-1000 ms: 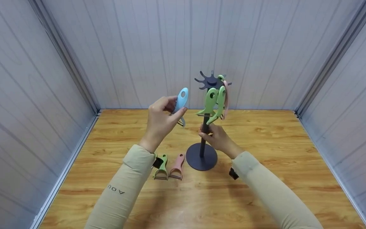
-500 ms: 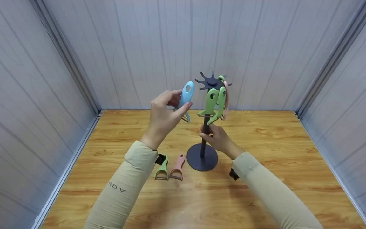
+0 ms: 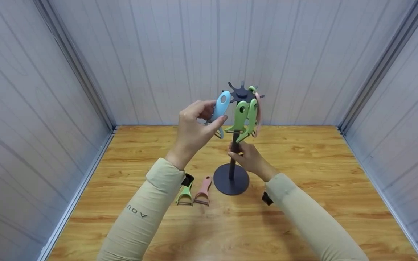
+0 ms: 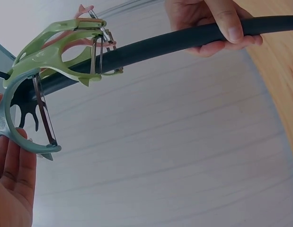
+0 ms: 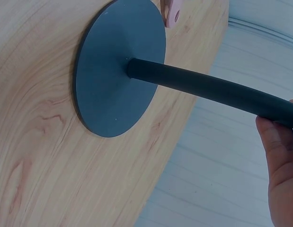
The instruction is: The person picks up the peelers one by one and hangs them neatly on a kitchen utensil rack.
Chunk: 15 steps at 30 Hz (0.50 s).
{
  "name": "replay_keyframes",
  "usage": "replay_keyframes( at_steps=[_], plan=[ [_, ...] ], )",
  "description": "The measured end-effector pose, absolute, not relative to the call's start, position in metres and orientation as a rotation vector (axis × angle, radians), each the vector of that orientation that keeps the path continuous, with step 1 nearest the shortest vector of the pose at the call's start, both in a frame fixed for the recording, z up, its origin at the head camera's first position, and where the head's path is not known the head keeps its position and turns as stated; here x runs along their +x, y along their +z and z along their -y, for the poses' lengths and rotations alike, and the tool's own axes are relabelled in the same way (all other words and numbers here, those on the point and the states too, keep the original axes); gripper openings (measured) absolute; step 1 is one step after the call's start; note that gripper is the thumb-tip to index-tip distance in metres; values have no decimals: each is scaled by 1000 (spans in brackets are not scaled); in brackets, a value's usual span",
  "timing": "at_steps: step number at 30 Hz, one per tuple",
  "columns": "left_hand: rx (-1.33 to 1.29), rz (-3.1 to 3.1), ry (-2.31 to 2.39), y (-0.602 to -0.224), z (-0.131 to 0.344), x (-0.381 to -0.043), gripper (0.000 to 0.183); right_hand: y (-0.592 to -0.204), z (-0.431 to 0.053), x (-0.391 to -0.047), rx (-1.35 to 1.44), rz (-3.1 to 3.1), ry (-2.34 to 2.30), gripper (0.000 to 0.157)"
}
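Observation:
My left hand (image 3: 194, 125) pinches a blue peeler (image 3: 220, 108) by its handle, hole end up, at the left side of a black hook stand (image 3: 232, 168). Whether a hook passes through that hole I cannot tell. In the left wrist view the blade (image 4: 44, 111) of this peeler faces the pole. My right hand (image 3: 253, 160) grips the pole below the hanging peelers. Green peelers (image 3: 241, 115) and a pink peeler (image 3: 259, 116) hang on the front and right hooks, partly overlapping. The round base (image 5: 113, 94) stands flat on the table.
A green peeler (image 3: 185, 195) and a pink peeler (image 3: 204, 190) lie on the wooden table (image 3: 303, 217), left of the base. My left wrist strap partly covers the green one. Pale panel walls (image 3: 172, 54) enclose the back and sides.
My left hand has carried the blue peeler right and slightly upward, from apart from the stand to its left hooks. The right hand has kept its grip on the pole.

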<state>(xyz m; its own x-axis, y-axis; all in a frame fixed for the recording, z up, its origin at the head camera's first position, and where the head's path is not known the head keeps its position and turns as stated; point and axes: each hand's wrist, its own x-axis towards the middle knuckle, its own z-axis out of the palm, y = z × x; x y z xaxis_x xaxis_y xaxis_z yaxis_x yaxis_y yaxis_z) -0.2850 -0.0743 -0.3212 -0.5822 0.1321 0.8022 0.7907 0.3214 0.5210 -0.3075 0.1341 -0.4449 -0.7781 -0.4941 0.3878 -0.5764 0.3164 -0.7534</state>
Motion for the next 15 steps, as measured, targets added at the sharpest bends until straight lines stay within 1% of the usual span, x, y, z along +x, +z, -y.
replay_keyframes(
  at_steps=[5, 9, 12, 15],
  plan=[
    [-817, 1952, -1290, -326, 69, -287, 32, -447, -133, -308, 967, 2507, 1431, 16],
    [-810, 1970, -1292, -330, 66, -287, 32, -466, -132, -319, 906, 2488, 1411, 14],
    [-804, 1975, -1305, -333, 64, -288, 31, -479, -135, -329, 874, 2494, 1418, 16],
    [-795, 1973, -1331, -336, 61, -289, 31, -482, -138, -333, 889, 2505, 1444, 16]
  ],
)
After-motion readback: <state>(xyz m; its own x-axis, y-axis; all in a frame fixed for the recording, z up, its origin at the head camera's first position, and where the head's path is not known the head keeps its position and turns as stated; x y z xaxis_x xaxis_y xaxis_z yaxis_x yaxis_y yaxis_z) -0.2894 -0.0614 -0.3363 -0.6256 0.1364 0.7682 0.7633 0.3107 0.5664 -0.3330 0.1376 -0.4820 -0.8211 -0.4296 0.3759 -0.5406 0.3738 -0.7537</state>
